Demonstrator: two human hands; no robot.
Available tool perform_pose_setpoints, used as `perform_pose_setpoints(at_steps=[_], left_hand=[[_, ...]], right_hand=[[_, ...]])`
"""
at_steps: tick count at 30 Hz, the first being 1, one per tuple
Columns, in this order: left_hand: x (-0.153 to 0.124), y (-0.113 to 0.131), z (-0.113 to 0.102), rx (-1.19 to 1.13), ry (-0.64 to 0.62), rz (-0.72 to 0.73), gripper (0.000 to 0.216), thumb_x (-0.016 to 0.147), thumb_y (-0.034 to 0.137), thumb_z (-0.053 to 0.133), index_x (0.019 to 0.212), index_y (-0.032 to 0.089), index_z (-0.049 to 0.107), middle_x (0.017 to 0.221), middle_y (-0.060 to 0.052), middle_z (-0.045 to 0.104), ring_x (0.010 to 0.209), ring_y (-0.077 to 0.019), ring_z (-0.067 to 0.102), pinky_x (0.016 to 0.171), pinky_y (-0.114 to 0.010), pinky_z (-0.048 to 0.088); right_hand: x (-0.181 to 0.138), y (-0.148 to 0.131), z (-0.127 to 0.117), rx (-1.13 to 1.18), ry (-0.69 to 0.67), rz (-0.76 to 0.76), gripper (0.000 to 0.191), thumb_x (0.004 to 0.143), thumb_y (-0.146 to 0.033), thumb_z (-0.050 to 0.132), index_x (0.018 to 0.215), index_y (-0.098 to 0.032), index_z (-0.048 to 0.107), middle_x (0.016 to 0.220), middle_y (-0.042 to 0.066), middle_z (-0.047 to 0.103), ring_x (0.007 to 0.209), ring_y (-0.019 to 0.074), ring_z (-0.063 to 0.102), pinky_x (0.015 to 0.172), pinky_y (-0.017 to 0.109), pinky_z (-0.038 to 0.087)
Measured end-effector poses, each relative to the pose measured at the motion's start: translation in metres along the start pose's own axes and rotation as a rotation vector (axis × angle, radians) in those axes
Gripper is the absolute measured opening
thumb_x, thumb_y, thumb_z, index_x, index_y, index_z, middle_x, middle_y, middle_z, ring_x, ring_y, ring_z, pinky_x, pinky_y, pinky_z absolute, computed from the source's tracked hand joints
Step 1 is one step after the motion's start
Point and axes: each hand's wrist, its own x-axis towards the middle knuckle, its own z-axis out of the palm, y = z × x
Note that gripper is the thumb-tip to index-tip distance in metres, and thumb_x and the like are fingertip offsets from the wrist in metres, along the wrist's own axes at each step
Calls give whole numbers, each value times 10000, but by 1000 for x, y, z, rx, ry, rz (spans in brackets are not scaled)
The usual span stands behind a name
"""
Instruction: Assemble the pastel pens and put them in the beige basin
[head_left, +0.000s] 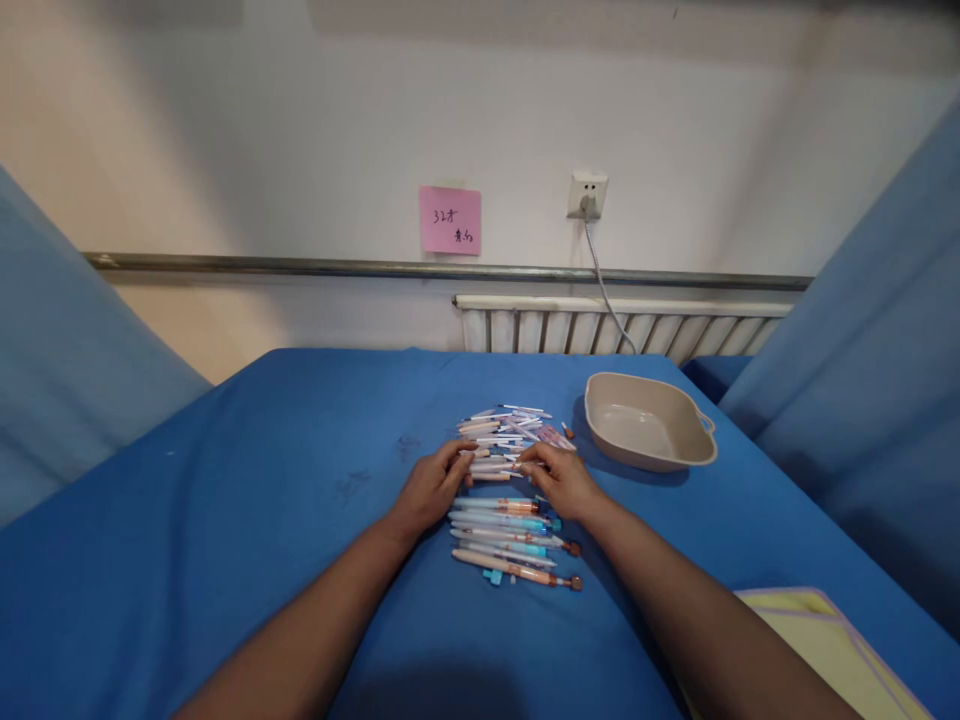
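Observation:
Both of my hands are at the near side of a loose pile of pen parts (499, 428), slim white refills and pale barrels, on the blue-covered table. My left hand (433, 485) has its fingers curled round the left ends of some of these parts. Across from it, my right hand (562, 480) pinches at the right ends with thumb and fingers; the exact piece is partly hidden. Nearer to me lies a row of several pens (499, 522) in white, blue and peach. The closest is a peach pen (514, 569) with a brown end. A small light-blue piece (492, 577) lies beside it.
A beige basin (649, 425) with a handle stands at the right back. Yellow sheets with a purple edge (817, 630) lie at the right front. Behind the blue table cover (285, 450) are a radiator (547, 328) and a plugged-in socket (588, 195). Blue curtains (870, 320) hang at both sides.

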Motion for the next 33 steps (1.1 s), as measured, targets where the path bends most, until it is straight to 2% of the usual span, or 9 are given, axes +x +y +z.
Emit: perform_pose_setpoints(at_steps=[2,6,11,15,17,20,24,30,33], left_hand=[[0,1,0,-19,10,-31,383,915,401,372,1161,163,545,690,-4,635,660,-170,600,681,-292,467],[1,0,0,-88,29,97,513,805,375,577,1255,152,464,928,-43,649,833,-178,605,775,-287,463],[0,-2,1,-11,2,-26,392,918,385,367,1192,163,537,630,11,617,635,-168,598,663,-284,460],[-1,2,0,-53,0,81,501,826,379,546,1272,163,472,970,-58,669,872,-198,616,792,-304,468],[-2,5,0,-52,-22,130,509,803,356,579,1267,173,480,1042,-67,656,927,-203,603,837,-311,453],[-3,7,1,-32,-71,70,382,862,376,484,1181,178,556,813,-26,679,749,-178,613,714,-277,462],[-3,9,1,-110,-130,-15,369,888,426,426,1091,169,596,573,28,603,527,-129,542,541,-219,407],[0,10,1,-192,-132,-77,407,886,492,390,838,151,608,474,42,541,409,-106,464,452,-205,366],[1,9,-1,-176,-105,-77,420,880,491,391,740,155,600,501,28,554,444,-117,489,487,-222,401]], right_hand=[[0,-1,0,5,-10,-7,122,859,-229,513,909,-204,622,715,-8,640,630,132,566,634,256,428],[0,-2,0,8,-6,-14,119,858,-215,510,900,-204,620,731,-8,642,651,134,568,643,256,427],[0,-4,0,26,-21,-30,126,856,-210,508,903,-194,624,759,0,651,669,137,574,649,253,423],[0,-3,1,27,8,-23,116,850,-208,514,881,-191,625,737,-3,646,663,137,572,638,249,415],[1,-2,2,36,16,-18,111,851,-219,517,876,-198,623,738,-6,647,668,137,572,632,245,412],[1,0,2,42,18,-20,112,850,-231,523,882,-201,626,728,-7,646,669,138,573,634,244,413],[2,1,1,59,2,-32,115,852,-229,525,876,-198,633,719,-6,649,673,139,583,647,246,421],[2,-3,0,55,37,-110,100,853,-207,528,874,-199,626,808,13,674,765,150,614,702,254,439],[2,-4,-1,31,53,-140,102,856,-200,522,879,-201,621,817,20,675,779,154,616,708,260,442]])
